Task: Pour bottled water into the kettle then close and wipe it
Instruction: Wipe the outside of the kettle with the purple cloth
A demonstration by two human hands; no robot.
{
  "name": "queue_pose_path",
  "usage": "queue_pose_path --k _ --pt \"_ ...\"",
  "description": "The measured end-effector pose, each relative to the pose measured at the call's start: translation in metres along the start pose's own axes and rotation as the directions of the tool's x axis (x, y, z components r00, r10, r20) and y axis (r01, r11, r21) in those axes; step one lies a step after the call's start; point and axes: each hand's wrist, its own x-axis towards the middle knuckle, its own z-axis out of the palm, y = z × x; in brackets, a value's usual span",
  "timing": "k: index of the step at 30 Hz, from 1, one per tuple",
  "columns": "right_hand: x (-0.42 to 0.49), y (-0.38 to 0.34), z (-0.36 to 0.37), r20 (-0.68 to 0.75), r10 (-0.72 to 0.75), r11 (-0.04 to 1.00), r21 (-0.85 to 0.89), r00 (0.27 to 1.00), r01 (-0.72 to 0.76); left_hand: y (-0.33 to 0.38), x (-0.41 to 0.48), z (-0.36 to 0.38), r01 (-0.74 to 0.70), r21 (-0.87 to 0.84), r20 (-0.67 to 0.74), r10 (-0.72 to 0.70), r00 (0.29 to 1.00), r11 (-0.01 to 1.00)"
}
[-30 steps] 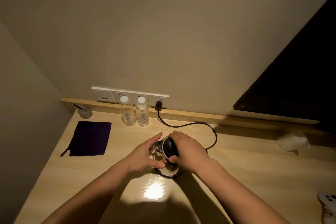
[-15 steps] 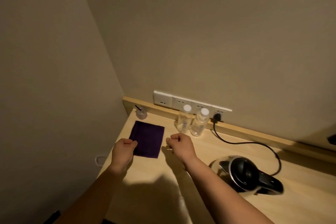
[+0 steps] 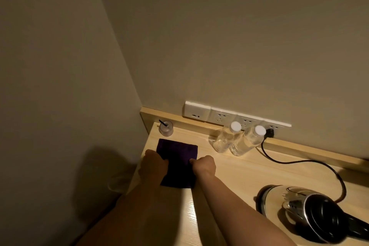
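**Item: purple cloth, held at both side edges; kettle awaiting wipe**

Purple cloth (image 3: 176,163): flat on the wooden desk (image 3: 239,177), near its left end. Long axis runs away from the person toward the wall; near edge toward the body.

Left hand (image 3: 153,166): fingers curled over the cloth's left edge, gripping it.

Right hand (image 3: 204,166): fingers pinching the cloth's right edge, gripping it.

Kettle (image 3: 311,215): lower right of the desk, well apart from the cloth and to the right of both hands; the right hand is the nearer. Lid appears down. Dark handle points toward the right frame edge, spout side toward the left; body axis upright. Black cord (image 3: 299,163) runs from the kettle's far side to the wall socket strip (image 3: 219,116).

Two water bottles (image 3: 237,140): capped, standing side by side below the sockets, just right of the cloth's far edge.

Small clear cup (image 3: 166,128): back left corner, dark stick inside.

Assessment: wiping stage likely in hand; the cloth must travel rightward to reach the kettle.
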Motion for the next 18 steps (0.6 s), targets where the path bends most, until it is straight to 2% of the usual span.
queue_pose_path --k 3,7,11,13,15,18 --pt "0.001 -0.003 0.006 0.016 -0.02 1.0 0.005 1.0 0.02 0.003 0.01 0.0 -0.028 -0.033 0.062 0.03 0.998 0.999" --pt "-0.014 -0.004 0.003 -0.023 -0.146 0.982 0.118 0.989 0.148 0.002 0.01 -0.002 -0.088 -0.005 0.133 0.088 0.987 0.996" --pt "-0.035 0.0 -0.017 -0.004 -0.323 0.912 0.267 0.947 0.312 0.005 0.002 -0.017 0.026 -0.314 0.277 0.065 0.959 0.949" --pt "-0.047 0.001 -0.037 0.014 -0.362 0.866 0.374 0.932 0.331 0.003 -0.011 -0.029 0.146 -0.521 0.404 0.092 0.91 0.841" --pt "-0.06 0.004 -0.063 0.041 -0.386 0.812 0.49 0.922 0.318 -0.002 -0.032 -0.035 0.305 -0.701 0.502 0.143 0.853 0.644" --pt "-0.085 0.013 -0.106 0.109 -0.425 0.721 0.641 0.898 0.264 -0.001 -0.075 -0.033 0.509 -0.786 0.608 0.292 0.738 0.35"
